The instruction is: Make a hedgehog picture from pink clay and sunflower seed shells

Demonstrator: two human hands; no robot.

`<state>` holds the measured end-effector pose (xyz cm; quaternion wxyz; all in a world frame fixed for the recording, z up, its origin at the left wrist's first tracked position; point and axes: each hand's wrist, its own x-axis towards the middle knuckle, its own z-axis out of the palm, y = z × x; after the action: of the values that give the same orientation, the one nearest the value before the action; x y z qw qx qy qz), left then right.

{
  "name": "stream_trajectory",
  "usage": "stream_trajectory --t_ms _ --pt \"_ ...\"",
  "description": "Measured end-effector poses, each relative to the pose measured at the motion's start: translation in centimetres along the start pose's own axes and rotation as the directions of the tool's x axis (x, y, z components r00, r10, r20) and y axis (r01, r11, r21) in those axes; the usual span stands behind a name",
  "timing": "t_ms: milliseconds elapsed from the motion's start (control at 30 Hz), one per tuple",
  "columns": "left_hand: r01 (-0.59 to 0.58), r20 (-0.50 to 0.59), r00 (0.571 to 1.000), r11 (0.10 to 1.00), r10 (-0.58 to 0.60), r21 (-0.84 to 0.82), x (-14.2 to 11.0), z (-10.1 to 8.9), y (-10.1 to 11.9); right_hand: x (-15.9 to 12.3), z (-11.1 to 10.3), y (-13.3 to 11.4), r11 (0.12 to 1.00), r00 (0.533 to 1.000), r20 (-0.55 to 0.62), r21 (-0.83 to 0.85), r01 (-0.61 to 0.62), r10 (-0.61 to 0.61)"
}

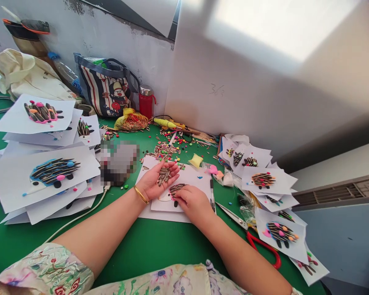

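Seed picture point(174, 190) on small white card point(161, 206), atop larger sheet point(194, 170).

Right hand point(194, 201): fingertips bunched at seed patch; cannot tell if they pinch seed. Pressing hard might shift pieces.

Left hand point(153, 180): palm up, fingers relaxed, loose seeds point(164, 175) heaped there; tilting could spill them.

Scissors point(245, 225) near right forearm; 2 card stacks, left point(89, 164) and right point(263, 217), could slide if bumped.

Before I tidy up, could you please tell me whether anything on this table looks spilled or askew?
Yes: striped seeds lie scattered beyond the left hand, and green balls sit stray by the white cable; they look spilled, though perhaps left loose deliberately.
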<state>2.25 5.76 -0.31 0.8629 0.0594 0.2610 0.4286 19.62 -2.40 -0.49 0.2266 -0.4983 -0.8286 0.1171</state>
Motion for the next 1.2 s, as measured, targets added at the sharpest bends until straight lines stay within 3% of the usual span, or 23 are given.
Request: stream_trajectory --t_ms 167,467,867,1000,1200 --pt "0.001 0.007 1.0 1.0 -0.001 0.0 0.1 -0.1 0.0 0.0 0.2 0.1 0.999 1.0 0.003 -0.029 0.022 -0.022" --pt "0.001 0.009 1.0 1.0 -0.001 0.013 0.0 0.1 0.1 0.4 0.5 -0.5 0.963 0.996 0.069 -0.259 0.071 -0.055" --pt "0.001 0.0 1.0 1.0 -0.001 0.017 -0.2 0.4 0.1 0.5 1.0 -0.5 0.961 0.994 0.084 -0.26 0.095 -0.075" --pt "-0.005 0.001 1.0 1.0 0.005 0.011 -0.3 0.4 0.1 0.3 0.0 -1.1 0.979 0.997 0.039 -0.188 0.073 -0.067" --pt "0.002 0.007 1.0 1.0 -0.002 -0.009 -0.4 0.5 0.0 1.9 -3.7 -0.8 0.999 0.998 -0.067 -0.043 0.014 -0.017"
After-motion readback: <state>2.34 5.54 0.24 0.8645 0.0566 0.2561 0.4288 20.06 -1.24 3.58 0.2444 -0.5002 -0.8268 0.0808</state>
